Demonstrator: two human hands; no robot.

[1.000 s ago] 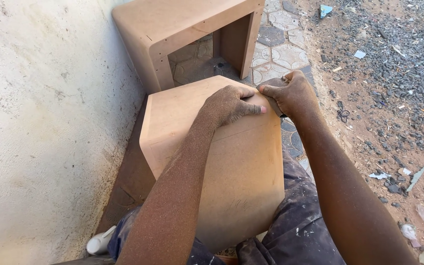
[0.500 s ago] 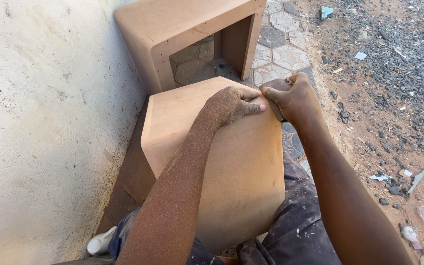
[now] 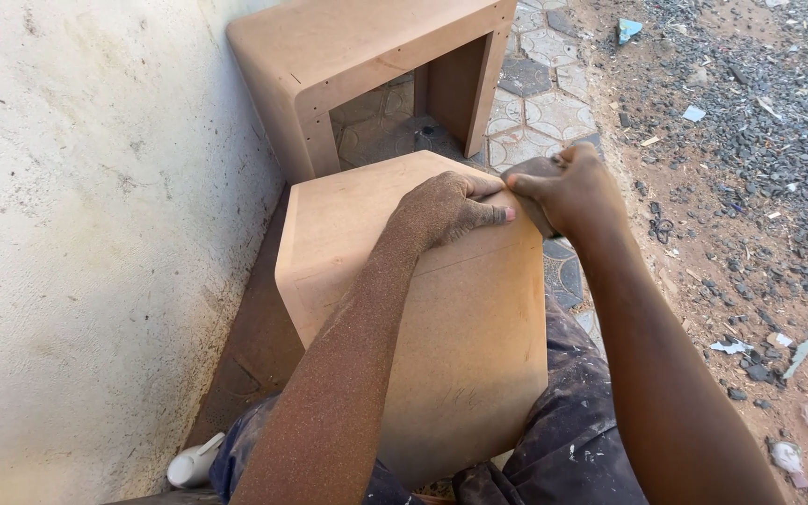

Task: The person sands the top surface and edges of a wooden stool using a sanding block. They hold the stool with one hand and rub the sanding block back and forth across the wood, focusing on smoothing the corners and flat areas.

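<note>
Since a second ago both hands have slid a little toward the board's right edge. My left hand [image 3: 449,208] lies flat on the brown board [image 3: 423,318] across my lap, fingers together, gripping nothing. My right hand [image 3: 568,187] is closed around a small dark pad [image 3: 527,173] — pressed to the edge just past my left fingertips. Beyond my knuckles stands a wooden cabinet [image 3: 367,56] — against the pale wall [image 3: 95,234].

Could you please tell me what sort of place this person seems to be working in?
Probably an outdoor carpentry spot beside a building. A rough plastered wall runs along patterned paving that meets littered gravel. Both hands press on a fibreboard box, with an unfinished cabinet standing beyond it.
</note>
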